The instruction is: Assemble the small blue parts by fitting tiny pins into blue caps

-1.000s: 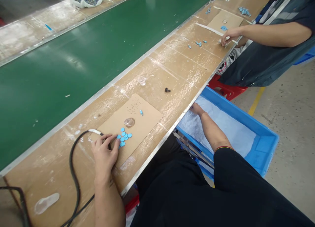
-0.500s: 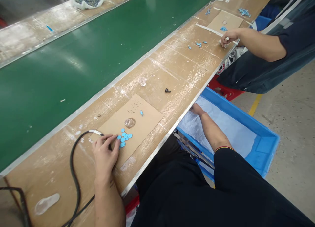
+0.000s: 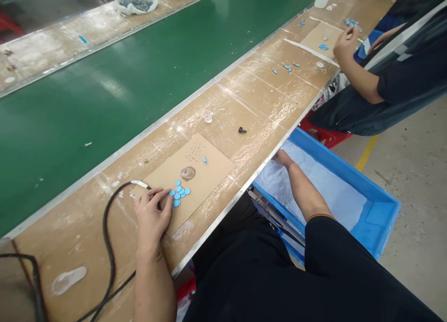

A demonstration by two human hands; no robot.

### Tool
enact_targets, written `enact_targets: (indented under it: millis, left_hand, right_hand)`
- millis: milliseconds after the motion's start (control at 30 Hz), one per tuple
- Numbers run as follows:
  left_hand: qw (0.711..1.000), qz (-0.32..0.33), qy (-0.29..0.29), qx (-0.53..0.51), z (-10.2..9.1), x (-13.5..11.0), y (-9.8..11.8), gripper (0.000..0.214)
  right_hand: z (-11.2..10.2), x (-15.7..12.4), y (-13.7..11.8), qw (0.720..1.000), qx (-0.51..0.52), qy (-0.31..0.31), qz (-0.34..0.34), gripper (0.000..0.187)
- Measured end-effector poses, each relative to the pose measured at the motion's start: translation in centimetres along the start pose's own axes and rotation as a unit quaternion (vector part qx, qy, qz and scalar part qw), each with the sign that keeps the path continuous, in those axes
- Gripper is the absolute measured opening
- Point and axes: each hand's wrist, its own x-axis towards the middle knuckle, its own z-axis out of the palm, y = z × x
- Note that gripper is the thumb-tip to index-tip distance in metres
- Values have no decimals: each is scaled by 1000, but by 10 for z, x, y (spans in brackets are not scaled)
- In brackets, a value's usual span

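Note:
My left hand [image 3: 152, 211] rests on the table at the edge of a brown cardboard sheet [image 3: 213, 168]. Its fingers are bent but apart, with thumb and index tips touching the edge of a cluster of light-blue discs [image 3: 178, 196]. A dark piece shows in the gap under the fingers; I cannot make out what it is. On the sheet lie a clear round blob [image 3: 187, 173], a small blue part [image 3: 205, 160] and scattered tiny specks [image 3: 195, 150]. My right hand [image 3: 282, 158] reaches into a blue bin [image 3: 382, 208], its fingers hidden by the table edge.
A black cable [image 3: 107, 229] loops up to my left hand. Beyond the sheet are a clear cup [image 3: 207, 116] and a black screw-like piece [image 3: 242, 130]. A green belt [image 3: 115, 98] runs behind the table. A co-worker's hand [image 3: 345, 45] is raised at the far right.
The view has shifted slightly. The co-worker's hand has lifted off the table. My two hands hold nearly the same places.

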Motion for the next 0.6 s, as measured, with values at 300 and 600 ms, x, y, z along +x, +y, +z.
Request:
enact_targets:
  millis: [300, 600]
  left_hand:
    - [999, -46, -21, -16, 3, -6, 5, 26]
    - [993, -79, -57, -62, -4, -2, 13, 8]
  right_hand:
    - [-70, -55, -58, 906, 73, 416, 17, 40]
    - [-19, -64, -298, 897, -27, -42, -440, 32]
